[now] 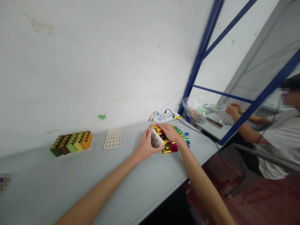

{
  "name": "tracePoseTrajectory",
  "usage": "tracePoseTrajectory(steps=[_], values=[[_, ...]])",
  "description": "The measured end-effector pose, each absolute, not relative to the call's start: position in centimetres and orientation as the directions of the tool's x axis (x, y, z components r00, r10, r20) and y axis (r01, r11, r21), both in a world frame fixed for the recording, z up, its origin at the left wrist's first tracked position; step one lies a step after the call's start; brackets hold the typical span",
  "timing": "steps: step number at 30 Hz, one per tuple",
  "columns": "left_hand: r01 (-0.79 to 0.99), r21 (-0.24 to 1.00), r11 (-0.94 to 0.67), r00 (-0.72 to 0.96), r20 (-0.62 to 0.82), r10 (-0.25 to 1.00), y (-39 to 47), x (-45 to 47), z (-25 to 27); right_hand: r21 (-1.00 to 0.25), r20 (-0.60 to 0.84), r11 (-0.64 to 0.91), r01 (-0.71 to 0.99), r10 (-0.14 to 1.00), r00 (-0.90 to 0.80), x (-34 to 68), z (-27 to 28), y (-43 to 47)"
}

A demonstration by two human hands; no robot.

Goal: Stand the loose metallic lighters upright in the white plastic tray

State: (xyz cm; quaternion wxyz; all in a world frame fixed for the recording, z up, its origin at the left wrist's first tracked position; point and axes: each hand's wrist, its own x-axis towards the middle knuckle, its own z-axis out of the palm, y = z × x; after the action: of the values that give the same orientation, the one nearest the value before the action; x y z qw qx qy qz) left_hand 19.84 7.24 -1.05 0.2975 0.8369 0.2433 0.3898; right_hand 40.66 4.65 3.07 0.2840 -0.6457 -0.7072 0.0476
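My left hand (144, 144) is closed on a white tray with holes (156, 139), which it holds tilted up on its edge. Just right of it, my right hand (169, 132) reaches over a pile of shiny tubes (170, 150) in gold, pink, green and blue. Its fingers are bent down by the tray's upper edge; whatever they grip is hidden. A second white tray (112, 139) lies flat on the grey table (131, 181), left of my hands. Farther left stands a block of dark green, brown, light green, yellow and orange pieces (71, 143) in tight rows.
A white power strip (165, 117) with plugs and a black cable (199, 130) lies behind the tubes by the wall. Blue metal posts (199, 62) rise at the right. Beyond them a person (269, 131) sits at another surface with a clear plastic bag (197, 111).
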Motion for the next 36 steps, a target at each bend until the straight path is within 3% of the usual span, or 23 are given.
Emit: tracePoseTrajectory(steps=[6,18,36], values=[[0.187,0.685,-0.704,0.59,0.495,0.638,7.3,19.7,-0.8,-0.543,0.343,0.115,0.832,0.935,0.094,42.0,2.6,4.7],[0.205,0.661,-0.722,0.592,0.504,0.629,7.3,19.7,-0.9,-0.613,0.347,0.106,0.783,0.926,0.147,42.7,2.5,4.1],[0.203,0.678,-0.707,0.524,0.534,0.663,6.8,19.5,-0.4,-0.524,0.378,0.098,0.846,0.917,0.127,42.7,2.5,4.1]])
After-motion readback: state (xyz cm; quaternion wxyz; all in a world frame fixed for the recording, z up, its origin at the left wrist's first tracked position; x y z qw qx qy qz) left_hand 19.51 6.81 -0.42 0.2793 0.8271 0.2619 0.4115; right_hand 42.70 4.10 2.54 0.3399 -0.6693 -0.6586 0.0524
